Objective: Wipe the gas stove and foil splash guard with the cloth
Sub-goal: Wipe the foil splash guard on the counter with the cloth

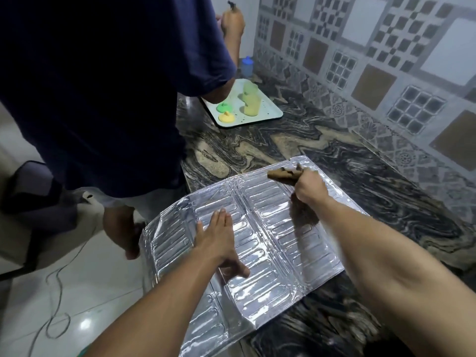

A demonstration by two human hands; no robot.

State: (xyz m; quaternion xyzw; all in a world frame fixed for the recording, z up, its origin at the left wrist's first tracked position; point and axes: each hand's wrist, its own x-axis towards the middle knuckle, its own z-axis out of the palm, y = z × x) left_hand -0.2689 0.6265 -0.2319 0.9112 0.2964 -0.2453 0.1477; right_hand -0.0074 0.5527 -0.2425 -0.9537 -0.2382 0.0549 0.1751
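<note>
Wiping at the far edge of the foil splash guard (260, 228), spread flat across the near corner of the dark marbled bench (360, 161) and jutting over its left edge. Right hand (309, 188) fisted around a brown cloth (283, 174), pressed on the foil's far right panel. Left hand (219, 237) open, fingers together and palm down on the middle panel, thumb splayed wide. Further along the bench, a pale tray (273, 112) carrying yellow-green cups (249, 99) and two small lids, with a blue-capped bottle (246, 67) behind it against the patterned wall tiles (373, 60). Standing close on the left, a second person in a navy shirt (103, 86), one arm hanging beside the foil's left edge. Grey cable (56, 305) trailing over the white floor.
</note>
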